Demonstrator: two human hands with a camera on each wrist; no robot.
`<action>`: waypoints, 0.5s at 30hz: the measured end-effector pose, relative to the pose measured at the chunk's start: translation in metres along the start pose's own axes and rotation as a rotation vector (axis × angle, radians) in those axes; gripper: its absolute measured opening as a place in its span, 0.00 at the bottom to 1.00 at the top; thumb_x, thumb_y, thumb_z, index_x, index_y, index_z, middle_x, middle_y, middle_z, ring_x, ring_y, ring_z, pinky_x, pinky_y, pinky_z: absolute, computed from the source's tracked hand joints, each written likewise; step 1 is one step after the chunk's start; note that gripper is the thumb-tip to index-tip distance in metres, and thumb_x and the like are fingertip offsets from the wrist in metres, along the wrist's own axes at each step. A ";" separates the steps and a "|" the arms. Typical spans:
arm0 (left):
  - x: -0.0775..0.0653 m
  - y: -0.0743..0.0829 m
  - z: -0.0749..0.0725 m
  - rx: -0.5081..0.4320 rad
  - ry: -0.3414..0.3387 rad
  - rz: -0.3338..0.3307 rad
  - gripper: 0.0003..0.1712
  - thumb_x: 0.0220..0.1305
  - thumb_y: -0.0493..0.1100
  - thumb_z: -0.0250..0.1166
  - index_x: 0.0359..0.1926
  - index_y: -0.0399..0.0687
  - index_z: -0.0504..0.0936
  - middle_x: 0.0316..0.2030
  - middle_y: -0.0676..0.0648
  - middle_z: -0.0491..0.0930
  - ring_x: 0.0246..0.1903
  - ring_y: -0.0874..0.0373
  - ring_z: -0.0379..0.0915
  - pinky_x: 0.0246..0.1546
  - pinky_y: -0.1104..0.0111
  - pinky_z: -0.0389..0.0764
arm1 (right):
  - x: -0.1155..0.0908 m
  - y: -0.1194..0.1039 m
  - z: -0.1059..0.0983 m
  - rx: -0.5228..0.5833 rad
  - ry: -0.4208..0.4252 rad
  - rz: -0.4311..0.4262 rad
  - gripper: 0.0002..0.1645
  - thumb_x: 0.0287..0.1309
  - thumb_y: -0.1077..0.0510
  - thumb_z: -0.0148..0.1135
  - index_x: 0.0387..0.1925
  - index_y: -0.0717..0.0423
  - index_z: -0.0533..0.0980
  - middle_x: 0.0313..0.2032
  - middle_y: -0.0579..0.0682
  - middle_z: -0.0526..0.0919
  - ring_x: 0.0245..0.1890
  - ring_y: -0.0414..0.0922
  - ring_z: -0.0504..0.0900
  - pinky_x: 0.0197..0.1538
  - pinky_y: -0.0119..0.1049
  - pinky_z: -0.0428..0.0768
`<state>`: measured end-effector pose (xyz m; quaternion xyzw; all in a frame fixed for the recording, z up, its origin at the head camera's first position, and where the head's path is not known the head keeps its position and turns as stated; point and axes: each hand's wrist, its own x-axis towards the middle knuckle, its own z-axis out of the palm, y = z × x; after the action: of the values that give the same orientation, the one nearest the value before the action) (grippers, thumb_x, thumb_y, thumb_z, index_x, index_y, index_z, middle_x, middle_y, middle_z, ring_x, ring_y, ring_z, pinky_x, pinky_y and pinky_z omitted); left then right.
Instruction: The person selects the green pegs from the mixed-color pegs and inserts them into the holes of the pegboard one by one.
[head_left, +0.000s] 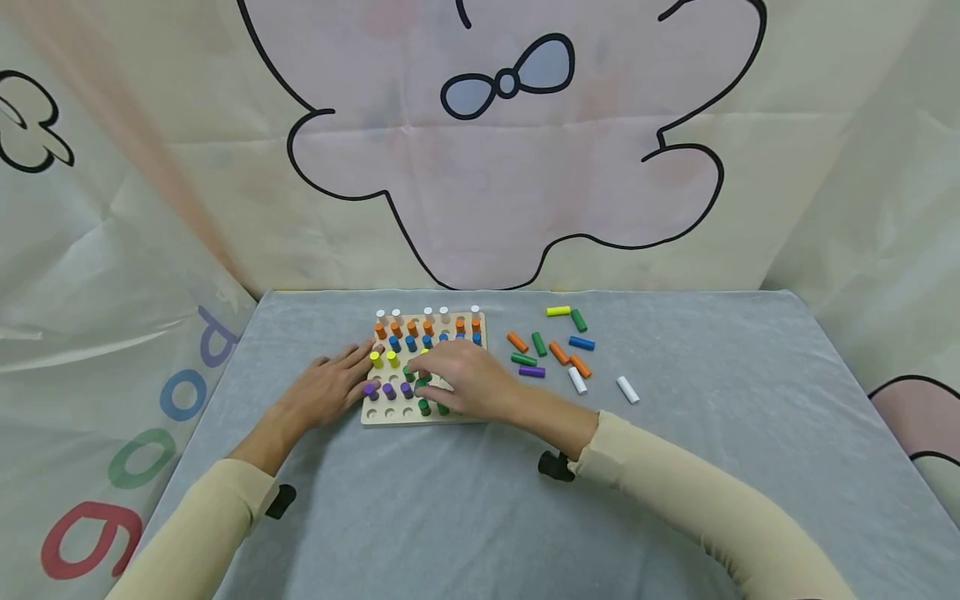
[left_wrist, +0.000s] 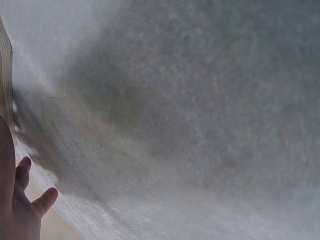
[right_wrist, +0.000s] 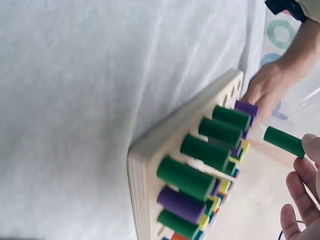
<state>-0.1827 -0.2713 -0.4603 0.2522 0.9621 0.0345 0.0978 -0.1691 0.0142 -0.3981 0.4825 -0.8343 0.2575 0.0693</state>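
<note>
A wooden pegboard bears rows of white, orange, blue, yellow, green and purple pegs. My right hand is over the board and pinches a green peg between thumb and fingertips, above the standing pegs in the right wrist view. Along the near row stand more green pegs and a purple peg. With fingers stretched out, my left hand rests at the board's left edge, beside the yellow pegs and purple pegs. The right hand hides part of the board's right side.
Right of the board, loose pegs lie on the grey cloth: several orange and green ones, a yellow peg, a blue peg, a purple peg and two white ones, one the farthest right. A printed curtain hangs behind.
</note>
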 end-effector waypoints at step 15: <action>0.002 -0.001 0.001 0.009 0.011 0.008 0.36 0.77 0.60 0.46 0.75 0.43 0.62 0.77 0.41 0.50 0.73 0.38 0.52 0.62 0.35 0.62 | 0.011 -0.010 0.026 -0.018 0.002 -0.051 0.15 0.64 0.52 0.68 0.50 0.52 0.82 0.44 0.45 0.87 0.46 0.40 0.83 0.56 0.36 0.76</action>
<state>-0.1841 -0.2709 -0.4617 0.2564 0.9617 0.0317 0.0914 -0.1632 -0.0112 -0.4129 0.5027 -0.8240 0.2486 0.0810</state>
